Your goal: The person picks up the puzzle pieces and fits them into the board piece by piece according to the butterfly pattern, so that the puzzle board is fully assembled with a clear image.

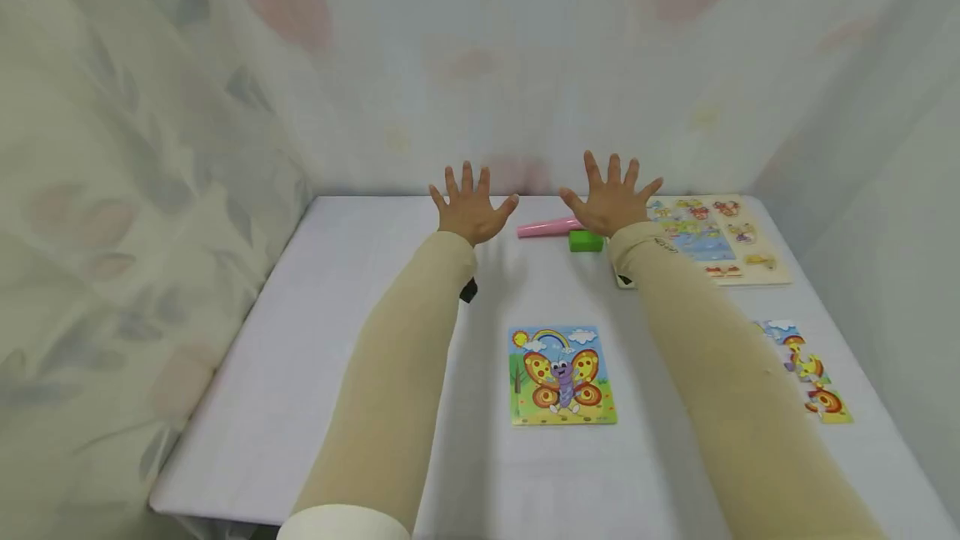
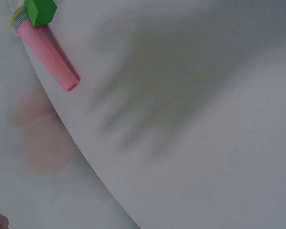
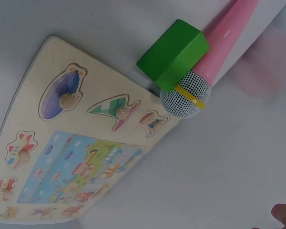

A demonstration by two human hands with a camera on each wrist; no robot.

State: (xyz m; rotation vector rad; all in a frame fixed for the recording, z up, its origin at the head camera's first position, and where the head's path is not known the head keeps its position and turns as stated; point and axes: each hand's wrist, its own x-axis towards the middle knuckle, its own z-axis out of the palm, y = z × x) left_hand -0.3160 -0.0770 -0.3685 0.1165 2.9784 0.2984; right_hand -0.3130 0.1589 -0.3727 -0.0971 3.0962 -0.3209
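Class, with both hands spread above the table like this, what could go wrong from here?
A nudge from the right hand might roll the pink microphone off the far edge of the table, which it lies close to. The puzzle pieces are partly hidden by the right sleeve in the head view, so lowering that arm might scatter them.

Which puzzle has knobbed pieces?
The cream board beside the pink microphone: round knobs stand on its pieces. The butterfly picture and the jigsaw pieces show none.
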